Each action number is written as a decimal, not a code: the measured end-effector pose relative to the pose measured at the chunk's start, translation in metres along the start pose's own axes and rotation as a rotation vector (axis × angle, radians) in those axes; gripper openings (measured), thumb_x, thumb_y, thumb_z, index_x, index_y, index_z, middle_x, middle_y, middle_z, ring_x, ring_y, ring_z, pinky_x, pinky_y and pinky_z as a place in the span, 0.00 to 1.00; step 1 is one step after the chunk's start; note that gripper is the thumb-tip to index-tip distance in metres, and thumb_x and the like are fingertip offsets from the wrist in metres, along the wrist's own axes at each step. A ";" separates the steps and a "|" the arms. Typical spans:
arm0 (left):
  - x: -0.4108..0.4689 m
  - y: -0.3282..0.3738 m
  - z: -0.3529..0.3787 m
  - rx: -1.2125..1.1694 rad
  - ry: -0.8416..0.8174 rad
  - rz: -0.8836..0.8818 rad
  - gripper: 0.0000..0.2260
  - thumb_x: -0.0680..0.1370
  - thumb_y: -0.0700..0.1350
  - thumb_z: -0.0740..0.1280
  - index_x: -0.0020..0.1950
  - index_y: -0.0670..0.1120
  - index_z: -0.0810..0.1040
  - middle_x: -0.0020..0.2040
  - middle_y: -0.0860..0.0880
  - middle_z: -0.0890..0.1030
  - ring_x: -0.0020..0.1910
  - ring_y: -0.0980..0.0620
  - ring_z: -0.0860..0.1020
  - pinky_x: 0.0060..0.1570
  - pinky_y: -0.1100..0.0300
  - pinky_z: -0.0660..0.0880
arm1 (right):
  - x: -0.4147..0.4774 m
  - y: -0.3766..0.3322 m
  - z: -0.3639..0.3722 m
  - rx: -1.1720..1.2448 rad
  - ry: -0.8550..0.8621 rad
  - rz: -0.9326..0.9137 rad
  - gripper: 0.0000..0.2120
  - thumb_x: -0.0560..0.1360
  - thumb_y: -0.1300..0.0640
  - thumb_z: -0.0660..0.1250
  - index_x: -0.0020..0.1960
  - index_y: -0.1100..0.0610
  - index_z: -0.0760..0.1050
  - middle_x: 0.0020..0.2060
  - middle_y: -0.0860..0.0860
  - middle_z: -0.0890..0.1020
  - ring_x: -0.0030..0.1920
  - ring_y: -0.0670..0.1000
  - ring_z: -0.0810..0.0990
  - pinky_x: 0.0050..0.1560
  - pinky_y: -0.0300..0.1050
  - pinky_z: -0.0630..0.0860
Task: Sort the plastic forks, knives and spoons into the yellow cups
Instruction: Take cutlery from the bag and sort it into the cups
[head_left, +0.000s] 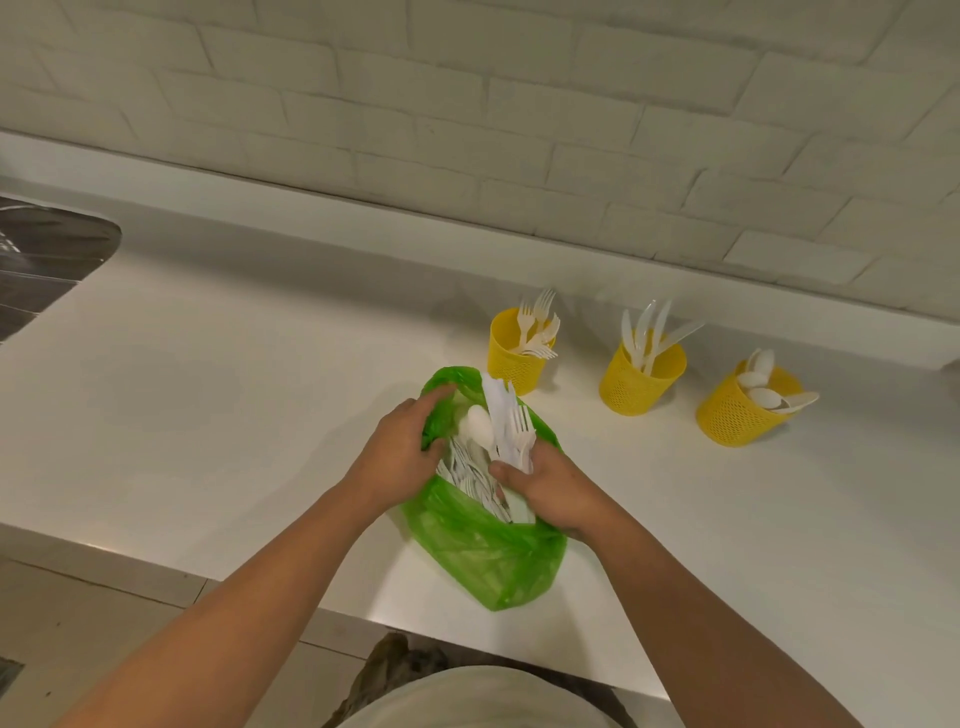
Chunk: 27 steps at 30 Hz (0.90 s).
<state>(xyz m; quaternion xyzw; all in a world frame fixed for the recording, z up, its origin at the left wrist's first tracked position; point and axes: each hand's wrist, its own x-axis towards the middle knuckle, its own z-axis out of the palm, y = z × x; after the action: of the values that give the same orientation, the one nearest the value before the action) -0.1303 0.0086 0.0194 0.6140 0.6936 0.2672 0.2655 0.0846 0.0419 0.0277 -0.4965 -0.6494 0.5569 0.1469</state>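
Green bag (488, 561) at counter (208, 389) front edge, white cutlery loose inside | left hand (400, 447) grips bag rim | right hand (550, 488) clasps cutlery bundle (501, 415) standing out of bag mouth | beyond, to the right, yellow row: fork cup (511, 369), knife cup (631, 389), spoon cup (727, 421) | brick wall (467, 130) behind

Three yellow perforated plastic cups: the left cup (511, 366) holds about five white plastic forks (540, 332), the middle cup (634, 387) four white plastic knives (647, 327), the right cup (727, 415) about four white plastic spoons (763, 396). One green plastic bag (483, 551) holds loose white cutlery (470, 480), too tangled to count. Two hands: left hand (400, 452), right hand (556, 491).
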 end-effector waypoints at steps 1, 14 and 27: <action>0.000 0.001 -0.001 -0.014 0.005 -0.001 0.26 0.79 0.42 0.70 0.76 0.57 0.71 0.59 0.47 0.75 0.51 0.51 0.76 0.60 0.52 0.76 | -0.001 -0.003 0.000 0.044 0.024 -0.005 0.14 0.80 0.55 0.69 0.65 0.52 0.76 0.52 0.50 0.85 0.51 0.49 0.83 0.51 0.33 0.77; 0.018 0.095 -0.037 -0.551 0.203 0.097 0.18 0.86 0.53 0.59 0.77 0.58 0.70 0.71 0.59 0.77 0.67 0.69 0.73 0.63 0.74 0.69 | -0.006 -0.033 -0.011 0.020 0.156 -0.068 0.05 0.72 0.61 0.70 0.37 0.58 0.80 0.26 0.55 0.81 0.29 0.50 0.79 0.43 0.47 0.80; 0.021 0.129 0.012 -1.506 -0.084 -0.427 0.24 0.84 0.62 0.55 0.71 0.49 0.75 0.59 0.46 0.83 0.53 0.49 0.84 0.57 0.50 0.76 | -0.013 -0.085 -0.069 0.578 0.402 -0.271 0.05 0.77 0.64 0.72 0.44 0.63 0.77 0.28 0.56 0.77 0.26 0.54 0.75 0.33 0.46 0.74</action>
<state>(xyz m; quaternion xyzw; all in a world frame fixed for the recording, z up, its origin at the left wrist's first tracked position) -0.0325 0.0437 0.0994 0.1315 0.4178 0.5853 0.6823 0.1012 0.0805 0.1293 -0.4434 -0.4835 0.5841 0.4780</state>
